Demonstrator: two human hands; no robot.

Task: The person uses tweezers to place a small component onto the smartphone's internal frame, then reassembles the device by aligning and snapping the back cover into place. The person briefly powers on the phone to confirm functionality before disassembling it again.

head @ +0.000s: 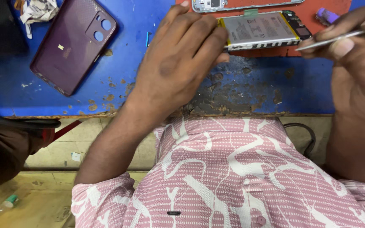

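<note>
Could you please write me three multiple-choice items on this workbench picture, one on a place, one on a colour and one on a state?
1. Where does the phone back cover lie?
A. On the blue table, beside the left hand
B. On the floor
C. On the red mat

2. What colour is the back cover?
A. Green
B. Dark purple
C. White

3. In what state is the opened phone under the left hand?
A. Closed, cover on
B. Open, battery showing
C. Wrapped in paper

Answers:
1. A: the cover rests flat on the blue table, apart from the red mat.
2. B: its shell is dark purple, with round camera holes.
3. B: the grey battery with yellow edging lies bare in the frame, while the right hand holds a thin metal tool pointing at it.
</note>
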